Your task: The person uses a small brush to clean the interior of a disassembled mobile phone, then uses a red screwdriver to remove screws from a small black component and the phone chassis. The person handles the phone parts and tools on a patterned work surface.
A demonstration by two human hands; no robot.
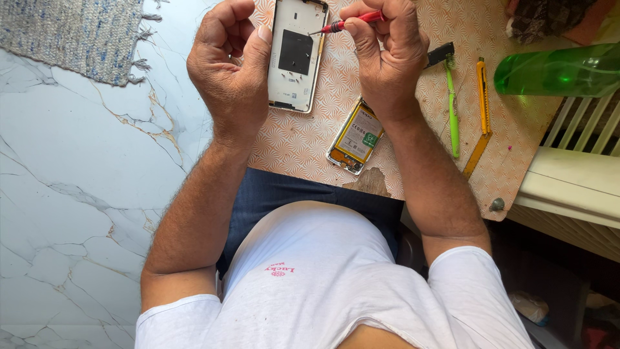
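My left hand [231, 68] grips the left edge of a white phone back cover [296, 55], holding it over a patterned board [310, 139]. In my right hand [387, 55] is a small red-handled screwdriver [352, 21], its tip touching the cover's upper right edge. An opened phone body with a yellow battery [356, 137] lies on the board just below my right wrist.
A green toothbrush [451, 103] and a yellow utility knife [482, 97] lie on the board to the right. A green plastic bottle [555, 72] lies at far right above a white slatted piece [575, 174]. A woven rug [77, 35] covers the marble floor at top left.
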